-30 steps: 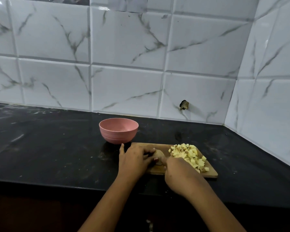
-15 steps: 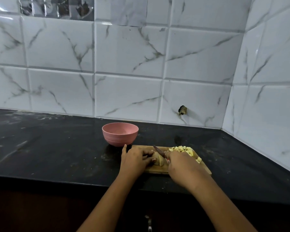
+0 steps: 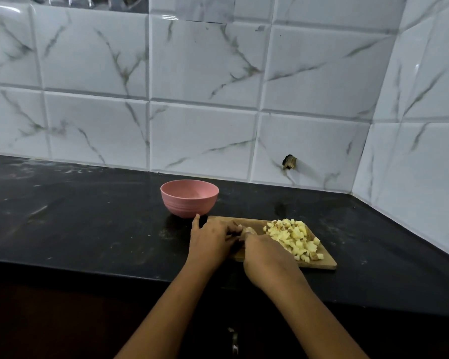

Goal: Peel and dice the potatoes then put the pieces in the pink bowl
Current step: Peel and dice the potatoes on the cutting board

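The left hand and right hand crowd over the potato, so only a pale sliver of it shows, and whatever the right grips is hidden under its fingers. They also cover the board's near left corner. Both forearms run off the bottom edge, and the dark lump on the wall is too small to make out.

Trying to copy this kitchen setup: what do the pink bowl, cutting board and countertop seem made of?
Pink bowl: matte, with faint ridges round its lower wall, probably plastic or a fibre composite. Cutting board: tan and unglossy, a thin flat slab, likely wood or bamboo. Countertop: black with pale flecks and a dull sheen, apparently polished stone, perhaps granite.
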